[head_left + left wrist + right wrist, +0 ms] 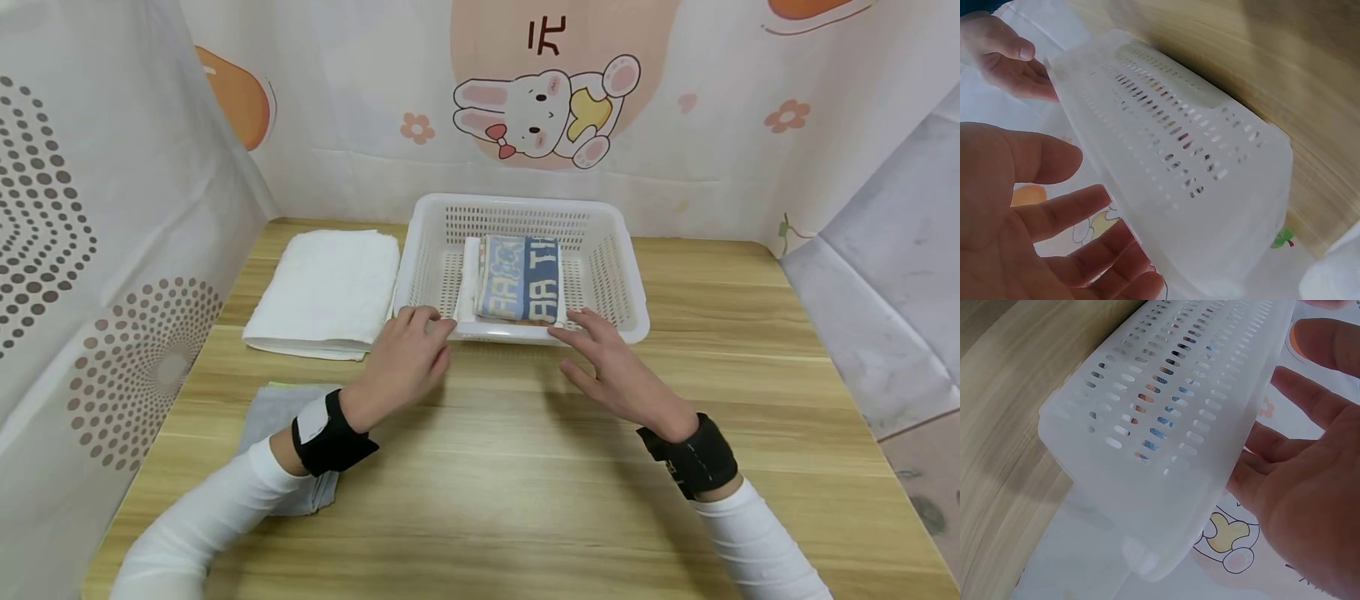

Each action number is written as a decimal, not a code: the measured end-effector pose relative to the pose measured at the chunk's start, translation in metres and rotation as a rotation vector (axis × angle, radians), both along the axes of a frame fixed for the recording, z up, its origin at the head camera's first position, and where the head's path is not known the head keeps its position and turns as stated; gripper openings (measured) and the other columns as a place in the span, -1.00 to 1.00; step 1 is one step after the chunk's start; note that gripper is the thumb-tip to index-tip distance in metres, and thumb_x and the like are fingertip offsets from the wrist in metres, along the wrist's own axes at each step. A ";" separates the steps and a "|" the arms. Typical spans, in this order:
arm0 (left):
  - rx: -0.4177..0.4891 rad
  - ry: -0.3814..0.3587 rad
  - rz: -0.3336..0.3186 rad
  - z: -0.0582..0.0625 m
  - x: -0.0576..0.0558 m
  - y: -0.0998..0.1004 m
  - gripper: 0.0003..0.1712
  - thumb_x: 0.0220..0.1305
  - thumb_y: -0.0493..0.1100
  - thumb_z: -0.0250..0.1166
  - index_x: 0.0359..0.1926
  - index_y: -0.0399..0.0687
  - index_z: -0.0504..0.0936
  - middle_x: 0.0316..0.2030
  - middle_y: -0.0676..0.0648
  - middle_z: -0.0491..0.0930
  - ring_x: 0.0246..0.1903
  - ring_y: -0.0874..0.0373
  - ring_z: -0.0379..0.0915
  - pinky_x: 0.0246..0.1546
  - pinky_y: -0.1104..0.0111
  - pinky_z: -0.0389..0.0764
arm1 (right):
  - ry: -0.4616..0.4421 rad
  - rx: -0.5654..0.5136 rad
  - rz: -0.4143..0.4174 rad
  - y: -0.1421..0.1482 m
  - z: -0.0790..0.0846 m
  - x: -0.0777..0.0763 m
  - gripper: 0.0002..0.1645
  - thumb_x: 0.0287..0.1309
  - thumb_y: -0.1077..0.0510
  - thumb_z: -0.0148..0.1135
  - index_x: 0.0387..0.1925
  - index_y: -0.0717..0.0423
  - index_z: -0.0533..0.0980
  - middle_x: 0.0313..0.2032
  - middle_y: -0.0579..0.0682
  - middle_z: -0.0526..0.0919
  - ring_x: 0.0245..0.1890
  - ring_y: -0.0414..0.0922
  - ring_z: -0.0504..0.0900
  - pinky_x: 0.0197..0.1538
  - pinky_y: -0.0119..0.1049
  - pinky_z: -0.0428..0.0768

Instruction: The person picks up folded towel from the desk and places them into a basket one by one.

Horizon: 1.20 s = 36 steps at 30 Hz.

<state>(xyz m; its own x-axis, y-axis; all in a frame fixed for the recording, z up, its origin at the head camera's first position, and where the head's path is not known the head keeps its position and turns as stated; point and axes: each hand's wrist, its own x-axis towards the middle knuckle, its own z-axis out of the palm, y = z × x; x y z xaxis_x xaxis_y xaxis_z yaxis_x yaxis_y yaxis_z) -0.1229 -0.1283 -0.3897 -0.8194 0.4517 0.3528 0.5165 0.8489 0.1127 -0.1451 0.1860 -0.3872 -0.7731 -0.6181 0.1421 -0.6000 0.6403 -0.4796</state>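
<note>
A white perforated plastic basket [636,310] stands on the table. Inside it a folded patterned towel [517,279] in blue and beige lies on a folded white cloth [468,287]. My left hand [405,358] is at the left part of the basket's front rim, fingers over the edge and thumb apart from it, as the left wrist view shows. At the right part of that rim is my right hand [622,379], its fingertips over the edge and its thumb off the wall. Neither hand pinches anything; whether the fingertips touch the towel is hard to see.
Left of the basket lies a folded white towel [326,287]. A folded grey cloth [281,417] lies nearer, partly under my left forearm. The wooden table [510,500] is bordered at the back by a printed curtain [360,100].
</note>
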 end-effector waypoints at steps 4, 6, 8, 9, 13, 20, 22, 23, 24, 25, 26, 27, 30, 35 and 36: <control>0.002 -0.012 0.004 0.000 0.002 -0.005 -0.71 0.27 -0.25 0.25 0.01 -0.17 0.60 -0.03 -0.32 0.56 -0.04 -0.26 0.48 -0.15 0.00 0.57 | -0.009 0.002 0.002 0.000 0.000 0.000 -0.40 0.29 0.22 0.27 0.34 0.19 0.41 0.39 0.33 0.21 0.44 0.34 0.06 0.38 0.27 0.13; 0.008 -0.009 0.003 0.000 0.003 -0.007 -0.71 0.26 -0.25 0.26 0.01 -0.18 0.60 -0.03 -0.33 0.55 -0.04 -0.26 0.48 -0.15 0.01 0.57 | -0.008 0.002 0.004 0.000 0.000 0.000 -0.40 0.28 0.22 0.28 0.33 0.19 0.41 0.39 0.34 0.21 0.44 0.34 0.06 0.38 0.27 0.13; 0.014 -0.007 0.006 0.000 0.005 -0.009 -0.71 0.25 -0.26 0.26 0.00 -0.19 0.61 -0.03 -0.33 0.55 -0.03 -0.27 0.47 -0.16 0.01 0.58 | -0.005 0.001 0.006 0.000 0.000 0.000 -0.40 0.27 0.23 0.28 0.33 0.19 0.41 0.38 0.35 0.22 0.44 0.34 0.06 0.38 0.28 0.13; 0.016 -0.006 0.008 0.000 0.006 -0.010 -0.71 0.25 -0.26 0.26 0.00 -0.19 0.62 -0.03 -0.33 0.55 -0.03 -0.27 0.48 -0.16 0.01 0.58 | -0.004 0.001 0.007 0.000 0.000 0.000 -0.40 0.27 0.23 0.28 0.33 0.20 0.41 0.38 0.35 0.22 0.43 0.35 0.07 0.37 0.28 0.13; 0.025 -0.008 0.021 0.000 0.008 -0.015 -0.71 0.26 -0.26 0.26 0.00 -0.19 0.63 -0.01 -0.34 0.54 -0.03 -0.28 0.48 -0.21 0.00 0.59 | -0.004 0.000 0.007 0.000 -0.001 0.000 -0.40 0.27 0.23 0.28 0.33 0.20 0.41 0.38 0.35 0.22 0.43 0.36 0.07 0.37 0.28 0.13; 0.044 -0.016 0.033 0.000 0.011 -0.023 -0.70 0.26 -0.26 0.26 0.02 -0.18 0.60 0.00 -0.35 0.54 -0.02 -0.31 0.48 -0.22 -0.03 0.58 | -0.002 0.002 0.004 0.001 -0.001 0.000 -0.39 0.26 0.23 0.28 0.33 0.20 0.41 0.39 0.34 0.21 0.42 0.36 0.08 0.37 0.27 0.14; 0.044 -0.015 0.035 0.000 0.012 -0.026 -0.70 0.26 -0.26 0.27 0.02 -0.18 0.60 0.01 -0.36 0.53 -0.03 -0.31 0.48 -0.23 -0.03 0.58 | -0.004 0.001 0.004 0.001 -0.001 0.000 -0.39 0.26 0.23 0.28 0.33 0.20 0.41 0.39 0.34 0.21 0.42 0.35 0.08 0.37 0.27 0.14; 0.041 -0.012 0.036 -0.001 0.012 -0.027 -0.69 0.26 -0.26 0.28 0.02 -0.18 0.59 0.01 -0.36 0.53 -0.04 -0.31 0.49 -0.24 -0.03 0.58 | -0.004 0.001 0.004 0.001 -0.001 0.000 -0.39 0.26 0.23 0.29 0.33 0.20 0.41 0.38 0.34 0.21 0.42 0.35 0.08 0.37 0.27 0.14; 0.039 -0.011 0.037 -0.001 0.013 -0.028 -0.69 0.25 -0.26 0.29 0.03 -0.18 0.59 0.01 -0.36 0.53 -0.04 -0.31 0.49 -0.24 -0.02 0.58 | -0.005 0.001 0.004 0.001 -0.001 0.001 -0.39 0.26 0.23 0.29 0.33 0.20 0.41 0.38 0.34 0.21 0.42 0.35 0.08 0.37 0.27 0.14; 0.036 -0.009 0.040 -0.001 0.013 -0.029 -0.68 0.25 -0.26 0.29 0.03 -0.18 0.59 0.01 -0.36 0.53 -0.05 -0.32 0.50 -0.25 -0.02 0.58 | -0.006 0.001 0.004 0.001 -0.001 0.001 -0.39 0.26 0.23 0.29 0.33 0.19 0.41 0.38 0.34 0.22 0.42 0.35 0.08 0.37 0.27 0.15; 0.033 -0.010 0.043 -0.001 0.014 -0.030 -0.67 0.25 -0.25 0.30 0.04 -0.18 0.58 0.01 -0.36 0.53 -0.06 -0.32 0.50 -0.25 -0.02 0.59 | -0.006 0.000 0.004 0.001 -0.001 0.001 -0.39 0.26 0.23 0.29 0.33 0.19 0.41 0.38 0.34 0.22 0.42 0.35 0.08 0.37 0.27 0.15; 0.032 -0.011 0.047 -0.001 0.015 -0.031 -0.66 0.25 -0.25 0.31 0.05 -0.17 0.58 0.01 -0.36 0.53 -0.07 -0.32 0.51 -0.25 -0.02 0.59 | -0.006 -0.001 0.004 0.001 -0.001 0.001 -0.39 0.26 0.23 0.29 0.33 0.19 0.41 0.38 0.34 0.22 0.42 0.36 0.08 0.37 0.27 0.15; 0.029 -0.021 0.062 -0.001 0.016 -0.033 -0.64 0.24 -0.24 0.32 0.07 -0.18 0.57 0.02 -0.36 0.52 -0.07 -0.32 0.50 -0.25 -0.03 0.59 | -0.004 -0.005 0.006 0.001 -0.002 0.000 -0.38 0.26 0.24 0.29 0.33 0.19 0.41 0.38 0.34 0.22 0.42 0.36 0.08 0.37 0.28 0.15; 0.054 -0.032 0.083 -0.002 0.018 -0.037 -0.62 0.23 -0.24 0.33 0.07 -0.20 0.56 0.02 -0.36 0.52 -0.06 -0.34 0.49 -0.25 -0.06 0.58 | 0.000 -0.009 0.007 0.001 -0.002 0.000 -0.38 0.24 0.24 0.30 0.33 0.19 0.41 0.37 0.33 0.23 0.42 0.36 0.09 0.36 0.28 0.16; 0.059 -0.033 0.087 -0.002 0.019 -0.038 -0.62 0.23 -0.24 0.33 0.07 -0.20 0.56 0.02 -0.36 0.52 -0.06 -0.34 0.49 -0.25 -0.06 0.58 | -0.001 -0.009 0.007 0.001 -0.002 -0.001 -0.38 0.24 0.24 0.30 0.33 0.19 0.41 0.37 0.33 0.23 0.42 0.36 0.09 0.36 0.28 0.16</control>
<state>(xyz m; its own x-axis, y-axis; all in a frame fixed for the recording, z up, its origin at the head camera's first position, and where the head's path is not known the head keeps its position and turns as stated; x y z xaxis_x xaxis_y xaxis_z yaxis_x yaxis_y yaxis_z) -0.1041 -0.1659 -0.3915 -0.8665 0.3572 0.3488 0.4359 0.8818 0.1799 -0.1456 0.1874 -0.3896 -0.7687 -0.6224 0.1472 -0.6043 0.6314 -0.4859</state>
